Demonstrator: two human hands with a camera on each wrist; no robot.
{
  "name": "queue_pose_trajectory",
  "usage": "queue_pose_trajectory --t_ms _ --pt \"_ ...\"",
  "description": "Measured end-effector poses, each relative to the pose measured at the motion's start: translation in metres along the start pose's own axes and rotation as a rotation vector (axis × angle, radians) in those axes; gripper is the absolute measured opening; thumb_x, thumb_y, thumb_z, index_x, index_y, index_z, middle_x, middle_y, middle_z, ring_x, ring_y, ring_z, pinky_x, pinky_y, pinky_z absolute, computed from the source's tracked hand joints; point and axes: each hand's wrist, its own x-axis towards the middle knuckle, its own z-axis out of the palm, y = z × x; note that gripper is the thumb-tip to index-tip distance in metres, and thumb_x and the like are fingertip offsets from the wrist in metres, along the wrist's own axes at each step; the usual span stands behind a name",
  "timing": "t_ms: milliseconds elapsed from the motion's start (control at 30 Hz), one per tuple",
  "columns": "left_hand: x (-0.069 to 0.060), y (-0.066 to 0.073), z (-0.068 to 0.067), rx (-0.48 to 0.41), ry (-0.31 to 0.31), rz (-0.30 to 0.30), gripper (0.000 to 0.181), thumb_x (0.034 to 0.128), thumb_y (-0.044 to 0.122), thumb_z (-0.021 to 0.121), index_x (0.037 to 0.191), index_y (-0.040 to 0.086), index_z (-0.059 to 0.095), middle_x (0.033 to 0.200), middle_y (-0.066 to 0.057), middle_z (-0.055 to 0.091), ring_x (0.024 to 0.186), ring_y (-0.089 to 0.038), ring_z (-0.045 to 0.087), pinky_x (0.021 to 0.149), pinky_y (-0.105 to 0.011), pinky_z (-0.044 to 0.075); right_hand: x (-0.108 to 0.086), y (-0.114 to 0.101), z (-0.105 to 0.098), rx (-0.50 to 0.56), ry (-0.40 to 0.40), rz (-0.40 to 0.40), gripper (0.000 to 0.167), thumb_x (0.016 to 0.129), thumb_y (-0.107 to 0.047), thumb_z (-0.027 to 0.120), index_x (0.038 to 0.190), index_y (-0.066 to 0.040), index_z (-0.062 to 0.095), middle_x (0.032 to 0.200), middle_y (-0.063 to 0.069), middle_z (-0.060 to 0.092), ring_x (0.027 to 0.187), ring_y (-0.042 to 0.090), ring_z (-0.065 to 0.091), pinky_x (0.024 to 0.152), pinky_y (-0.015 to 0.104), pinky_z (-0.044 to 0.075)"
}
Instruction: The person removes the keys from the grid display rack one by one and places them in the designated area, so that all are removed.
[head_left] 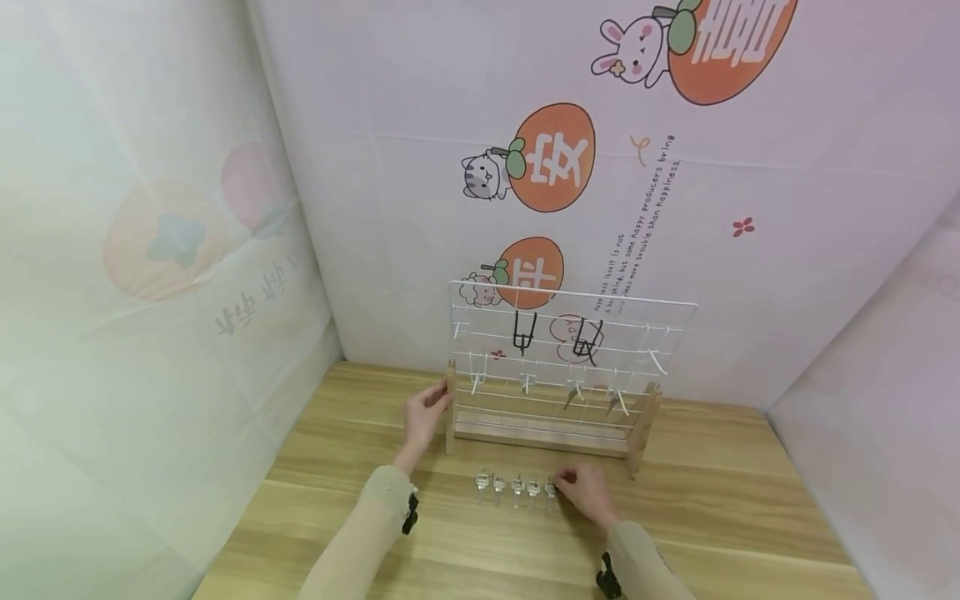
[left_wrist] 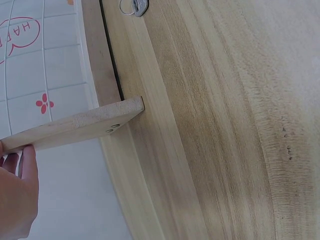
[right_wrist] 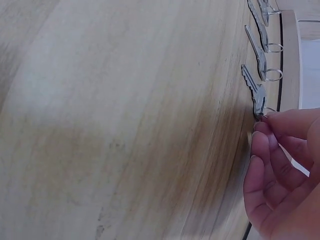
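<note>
A white wire grid rack (head_left: 555,367) with wooden side posts stands at the back of the table. My left hand (head_left: 426,410) holds its left wooden post (left_wrist: 75,125), thumb and fingertips against the edge. In front of the rack lies a row of several silver keys (head_left: 517,486), each with a thin ring. At the row's right end my right hand (head_left: 588,492) pinches the ring of the last key (right_wrist: 257,95). That key lies close to the table, its toothed blade pointing away from the fingers. My fingertips partly hide the ring.
White hooks (head_left: 576,387) stick out from the grid, and two black wire holders (head_left: 524,332) hang higher up. A wooden base bar (head_left: 540,432) joins the posts. Printed cloth (head_left: 405,167) rises behind the wooden table (head_left: 465,550) and along its sides.
</note>
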Motion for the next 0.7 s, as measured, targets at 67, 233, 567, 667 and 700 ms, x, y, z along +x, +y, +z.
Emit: queue_pose_trajectory --t_ms 67,233,567,667,700 --pt "0.0007 -0.0005 0.0005 -0.003 0.001 0.002 0.031 0.0901 0.007 0.071 0.120 0.000 0.068 0.123 -0.021 0.069 0.112 -0.036 0.068 0.089 -0.028 0.063 0.0004 0.0003 0.0002 0.001 -0.001 -0.004 0.006 0.085 -0.006 0.073 0.079 -0.005 0.073 0.075 0.002 0.072 0.066 0.007 0.053 0.056 0.017 0.044" --pt "0.0006 -0.0001 0.0007 -0.002 0.000 -0.007 0.030 0.0903 0.006 0.071 0.120 0.001 0.068 0.123 -0.021 0.069 0.112 -0.035 0.068 0.089 -0.027 0.062 0.0012 0.0009 0.0003 -0.008 -0.005 -0.016 0.005 0.084 -0.005 0.072 0.080 -0.002 0.073 0.076 0.003 0.074 0.068 0.007 0.057 0.058 0.018 0.047" --pt "0.0003 0.0019 0.0001 -0.016 -0.001 -0.012 0.030 0.0898 0.005 0.070 0.120 0.000 0.068 0.123 -0.022 0.069 0.111 -0.035 0.069 0.087 -0.024 0.062 -0.0029 -0.0008 -0.0011 -0.011 -0.019 -0.024 0.009 0.084 -0.003 0.072 0.076 -0.005 0.071 0.074 0.003 0.072 0.067 0.008 0.056 0.057 0.019 0.047" --pt "-0.0004 0.0017 0.0000 -0.003 0.000 -0.018 0.031 0.0900 0.006 0.071 0.120 0.000 0.068 0.123 -0.021 0.069 0.111 -0.034 0.069 0.087 -0.024 0.062 -0.0042 -0.0005 -0.0016 -0.010 -0.014 -0.027 0.008 0.083 -0.001 0.073 0.076 -0.006 0.071 0.073 0.001 0.070 0.066 0.008 0.054 0.056 0.018 0.045" --pt "-0.0008 0.0016 -0.0002 0.002 0.001 -0.020 0.031 0.0901 0.007 0.071 0.120 0.000 0.068 0.123 -0.021 0.069 0.111 -0.034 0.069 0.087 -0.025 0.062 -0.0045 -0.0001 -0.0015 -0.009 -0.012 -0.028 0.008 0.083 -0.001 0.073 0.077 -0.006 0.071 0.073 0.001 0.070 0.066 0.008 0.054 0.056 0.018 0.045"
